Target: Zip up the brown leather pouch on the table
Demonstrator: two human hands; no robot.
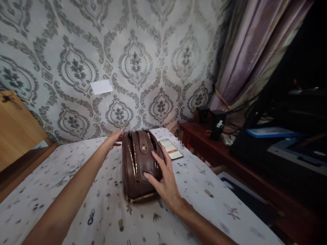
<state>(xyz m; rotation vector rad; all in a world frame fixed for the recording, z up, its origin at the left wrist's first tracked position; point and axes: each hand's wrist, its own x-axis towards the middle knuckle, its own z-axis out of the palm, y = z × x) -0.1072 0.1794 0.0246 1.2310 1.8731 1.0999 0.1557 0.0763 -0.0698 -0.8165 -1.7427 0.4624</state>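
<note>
Head view shows a brown bag (130,180) on a patterned sheet (97,194), in the middle of the scene, with both hands at it. The step in hand looks like steadying the bag and working at its top. Its zipped openings gape on either side of a strap (143,137) whose gold snap (143,148) appears fastened. The right hand (167,183) reaches over the near right of the bag, its grip fairly wide, thumb and fingers spread and nothing pinched between them. The left hand (113,140) is at the bag's far left edge; its fingertips are partly hidden, so I cannot tell whether that grip holds anything.

Next, the move seems to call for the left hand to brace the side while the right deals with the strap or one zip. The strap bridges the top and may hinder access to the openings. A lit phone (176,155) lies just right of the bag, close to the right fingers, where it could get nudged. Farther right stands a reddish table (187,131) carrying black boxes (217,126).
</note>
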